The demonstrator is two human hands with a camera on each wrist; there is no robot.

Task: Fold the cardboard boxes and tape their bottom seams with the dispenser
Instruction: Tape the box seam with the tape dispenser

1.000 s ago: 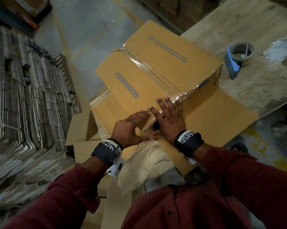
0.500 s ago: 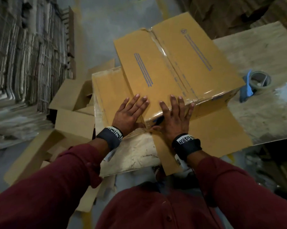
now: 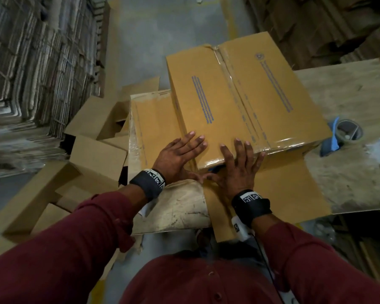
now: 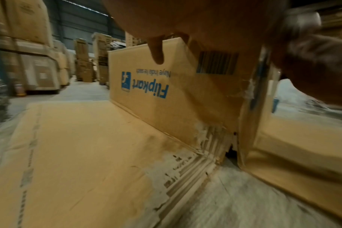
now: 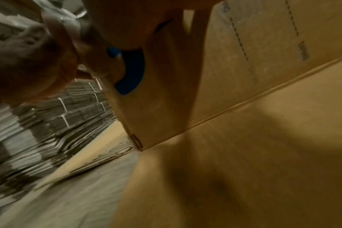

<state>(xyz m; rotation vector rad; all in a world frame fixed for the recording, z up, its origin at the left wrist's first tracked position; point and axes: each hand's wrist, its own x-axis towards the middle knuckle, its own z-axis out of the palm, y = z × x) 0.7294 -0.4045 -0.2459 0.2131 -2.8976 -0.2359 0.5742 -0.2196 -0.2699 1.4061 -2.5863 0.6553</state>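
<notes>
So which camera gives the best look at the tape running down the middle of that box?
The head view: the tape strip shows along its whole length on top of the box, between the flaps. The left wrist view shows only a blurred shiny length at the box's corner; in the right wrist view I cannot make it out.
</notes>
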